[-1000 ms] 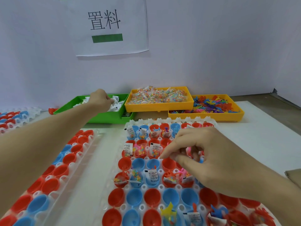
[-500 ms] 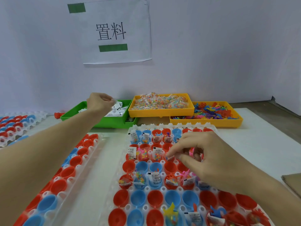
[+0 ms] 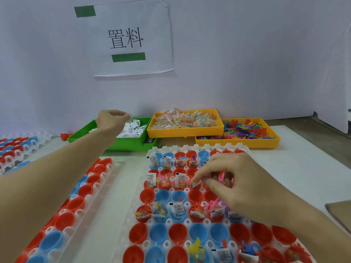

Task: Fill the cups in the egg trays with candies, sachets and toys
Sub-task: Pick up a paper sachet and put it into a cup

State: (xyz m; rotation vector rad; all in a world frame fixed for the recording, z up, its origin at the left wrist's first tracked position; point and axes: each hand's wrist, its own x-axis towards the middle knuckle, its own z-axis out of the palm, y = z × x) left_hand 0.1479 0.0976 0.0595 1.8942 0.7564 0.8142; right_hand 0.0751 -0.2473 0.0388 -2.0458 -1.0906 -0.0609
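The right hand (image 3: 245, 185) hovers over the middle egg tray (image 3: 152, 232), fingers (image 3: 201, 176) curled, pinching what looks like a pink toy with a candy packet, presumably to drop them into the red cup (image 3: 195, 196) below; the left hand (image 3: 112, 119) is fisted above the green bin (image 3: 129, 143) of white sachets (image 3: 133, 130), likely gathering some, though the knuckles hide whether it holds any; candies fill the yellow bin (image 3: 186, 130), toys the bin (image 3: 237, 143) beside it; another tray (image 3: 62, 215) lies left on the counter (image 3: 303, 168), cut off.
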